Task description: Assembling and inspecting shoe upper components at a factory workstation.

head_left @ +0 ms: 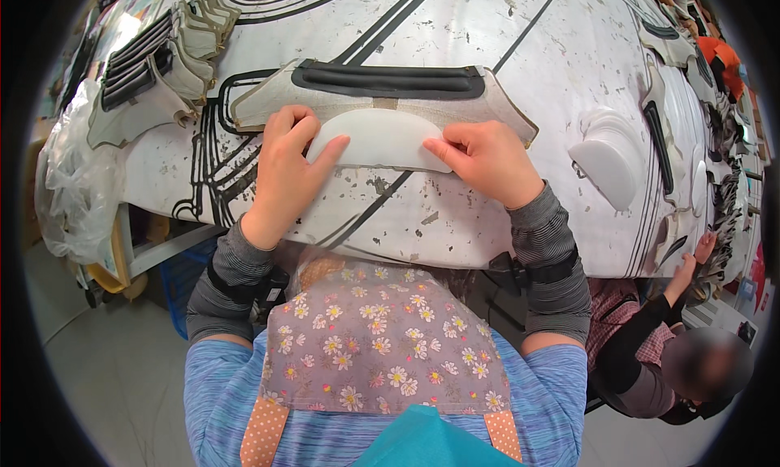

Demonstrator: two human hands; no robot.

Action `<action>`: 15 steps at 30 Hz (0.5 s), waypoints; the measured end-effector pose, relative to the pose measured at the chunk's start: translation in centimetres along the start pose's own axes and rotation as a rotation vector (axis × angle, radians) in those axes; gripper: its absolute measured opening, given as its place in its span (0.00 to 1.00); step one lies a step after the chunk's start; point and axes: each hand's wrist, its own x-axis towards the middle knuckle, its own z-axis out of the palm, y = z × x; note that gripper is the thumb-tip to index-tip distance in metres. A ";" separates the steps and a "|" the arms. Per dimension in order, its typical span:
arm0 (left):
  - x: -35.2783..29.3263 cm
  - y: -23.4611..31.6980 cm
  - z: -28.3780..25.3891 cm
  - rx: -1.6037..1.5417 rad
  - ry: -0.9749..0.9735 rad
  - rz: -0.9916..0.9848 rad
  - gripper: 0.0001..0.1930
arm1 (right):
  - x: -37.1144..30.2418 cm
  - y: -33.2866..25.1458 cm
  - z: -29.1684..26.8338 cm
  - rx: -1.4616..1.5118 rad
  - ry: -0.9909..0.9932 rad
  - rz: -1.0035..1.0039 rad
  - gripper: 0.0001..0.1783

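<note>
My left hand (288, 162) pinches the left end of a white half-moon sheet (380, 138), thumb on top. At the sheet's right end my right hand (491, 157) grips it between thumb and curled fingers. The sheet's curved edge points away from me, and its straight edge faces me. It overlaps the near part of a light grey fabric piece (268, 101), which looks like a flat shoe upper with a ribbed black padded band (388, 79) along its far edge. What lies under the sheet and my fingertips is hidden.
More padded fabric pieces (146, 101) are stacked at the far left, beside a clear plastic bag (77, 183). Several white half-moon sheets (611, 160) lie fanned on the right of the table (455, 231). Further right, a co-worker's hand (686, 272) is near similar pieces.
</note>
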 end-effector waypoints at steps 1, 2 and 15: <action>0.0 0.0 0.0 0.001 -0.004 -0.004 0.14 | 0.1 0.1 0.0 -0.020 -0.014 0.000 0.19; 0.0 0.0 0.0 0.002 -0.008 -0.008 0.14 | 0.2 0.2 0.0 -0.040 -0.028 0.001 0.19; 0.4 0.2 -0.2 0.014 -0.026 0.021 0.13 | -0.3 0.1 0.9 -0.351 0.086 -0.105 0.20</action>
